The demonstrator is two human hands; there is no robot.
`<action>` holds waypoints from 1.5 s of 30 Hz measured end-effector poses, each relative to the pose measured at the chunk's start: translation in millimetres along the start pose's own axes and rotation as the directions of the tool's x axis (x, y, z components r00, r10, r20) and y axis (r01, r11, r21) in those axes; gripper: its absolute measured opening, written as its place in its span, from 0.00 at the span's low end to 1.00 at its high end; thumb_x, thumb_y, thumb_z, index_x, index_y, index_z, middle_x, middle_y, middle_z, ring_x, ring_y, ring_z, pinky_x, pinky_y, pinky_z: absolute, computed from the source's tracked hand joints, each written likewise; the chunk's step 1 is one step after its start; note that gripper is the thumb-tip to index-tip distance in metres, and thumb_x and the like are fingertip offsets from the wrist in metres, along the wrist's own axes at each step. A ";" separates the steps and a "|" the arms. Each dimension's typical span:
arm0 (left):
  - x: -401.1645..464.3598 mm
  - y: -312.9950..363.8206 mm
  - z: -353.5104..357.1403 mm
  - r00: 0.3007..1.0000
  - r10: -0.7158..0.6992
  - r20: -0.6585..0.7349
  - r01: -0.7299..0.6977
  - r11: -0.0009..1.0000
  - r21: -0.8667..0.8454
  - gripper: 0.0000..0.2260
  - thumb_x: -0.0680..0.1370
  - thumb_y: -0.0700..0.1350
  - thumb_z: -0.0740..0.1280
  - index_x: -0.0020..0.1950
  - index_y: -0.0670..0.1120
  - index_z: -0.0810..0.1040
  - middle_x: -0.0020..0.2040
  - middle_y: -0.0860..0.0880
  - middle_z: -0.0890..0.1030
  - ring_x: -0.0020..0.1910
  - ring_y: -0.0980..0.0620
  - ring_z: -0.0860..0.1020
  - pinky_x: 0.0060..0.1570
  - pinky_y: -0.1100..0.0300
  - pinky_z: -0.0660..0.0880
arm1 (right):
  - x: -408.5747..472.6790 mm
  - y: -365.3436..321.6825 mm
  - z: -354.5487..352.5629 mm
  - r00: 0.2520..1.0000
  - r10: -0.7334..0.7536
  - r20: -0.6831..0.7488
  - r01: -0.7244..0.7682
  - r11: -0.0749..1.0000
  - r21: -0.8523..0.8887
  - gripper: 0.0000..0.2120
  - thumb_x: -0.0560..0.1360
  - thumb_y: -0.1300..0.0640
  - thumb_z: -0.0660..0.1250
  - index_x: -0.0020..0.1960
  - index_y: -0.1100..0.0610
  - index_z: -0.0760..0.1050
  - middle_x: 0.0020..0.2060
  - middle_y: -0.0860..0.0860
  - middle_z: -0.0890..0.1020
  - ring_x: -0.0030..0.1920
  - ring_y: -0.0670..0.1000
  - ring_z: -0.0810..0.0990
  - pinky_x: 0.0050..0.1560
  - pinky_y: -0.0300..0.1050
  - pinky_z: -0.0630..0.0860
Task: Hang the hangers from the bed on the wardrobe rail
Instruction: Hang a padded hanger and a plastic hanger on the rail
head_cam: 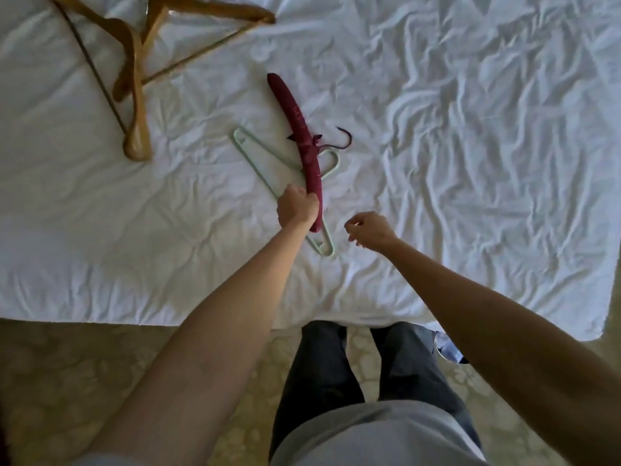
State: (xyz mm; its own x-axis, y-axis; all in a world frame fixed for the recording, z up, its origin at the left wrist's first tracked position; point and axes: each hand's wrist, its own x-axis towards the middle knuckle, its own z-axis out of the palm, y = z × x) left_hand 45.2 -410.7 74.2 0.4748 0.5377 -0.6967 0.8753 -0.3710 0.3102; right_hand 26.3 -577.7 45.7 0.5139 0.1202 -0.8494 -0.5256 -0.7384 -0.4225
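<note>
Our left hand (297,206) has its fingers curled round the near end of the maroon padded hanger (302,142); our right hand (371,229) hovers just right, fingers loosely bent, holding nothing.

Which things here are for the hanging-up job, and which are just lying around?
For the job:
red padded hanger, held by the left hand
pale green hanger
wooden hangers
right hand, empty

Just lying around:
white bed sheet
patterned carpet
</note>
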 end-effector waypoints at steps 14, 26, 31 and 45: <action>87.1 12.4 35.4 0.991 0.117 -0.067 -0.098 0.966 0.237 0.21 0.77 0.54 0.71 0.63 0.41 0.78 0.60 0.42 0.82 0.60 0.40 0.80 0.55 0.50 0.76 | 74.3 -20.4 78.3 0.996 0.027 -0.087 -0.037 0.993 -0.116 0.06 0.70 0.50 0.73 0.37 0.51 0.80 0.36 0.52 0.82 0.38 0.54 0.82 0.35 0.46 0.74; -28.0 -57.5 -53.2 0.997 -0.077 0.027 0.080 0.982 -0.169 0.17 0.74 0.58 0.67 0.50 0.45 0.79 0.41 0.48 0.82 0.41 0.45 0.82 0.39 0.56 0.76 | -46.4 -12.9 22.5 0.971 -0.051 -0.233 0.066 0.996 0.055 0.10 0.76 0.49 0.68 0.46 0.54 0.83 0.38 0.55 0.85 0.40 0.55 0.82 0.46 0.53 0.79; -98.0 -76.3 -76.6 0.982 -0.093 0.163 0.149 0.915 -0.376 0.16 0.73 0.56 0.72 0.39 0.43 0.80 0.34 0.47 0.82 0.34 0.47 0.81 0.34 0.59 0.75 | -124.1 -13.9 3.9 0.965 -0.144 -0.220 0.158 0.986 0.047 0.13 0.77 0.49 0.69 0.40 0.55 0.84 0.23 0.50 0.73 0.24 0.47 0.69 0.31 0.44 0.69; -276.5 -158.9 -82.5 0.989 -0.141 0.045 0.127 0.654 -0.746 0.15 0.74 0.55 0.73 0.43 0.42 0.85 0.32 0.47 0.85 0.31 0.53 0.82 0.37 0.60 0.75 | -275.1 1.8 2.9 0.859 -0.510 -0.048 0.511 0.860 0.019 0.19 0.75 0.47 0.69 0.41 0.65 0.80 0.29 0.54 0.73 0.30 0.49 0.71 0.35 0.46 0.70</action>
State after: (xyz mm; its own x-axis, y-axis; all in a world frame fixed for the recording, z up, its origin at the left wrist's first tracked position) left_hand -217.6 -437.9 271.0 0.3421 0.5498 -0.7620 0.7011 0.3906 0.5966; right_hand -118.0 -610.2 277.6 0.7416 0.4479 -0.4994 -0.2019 -0.5608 -0.8029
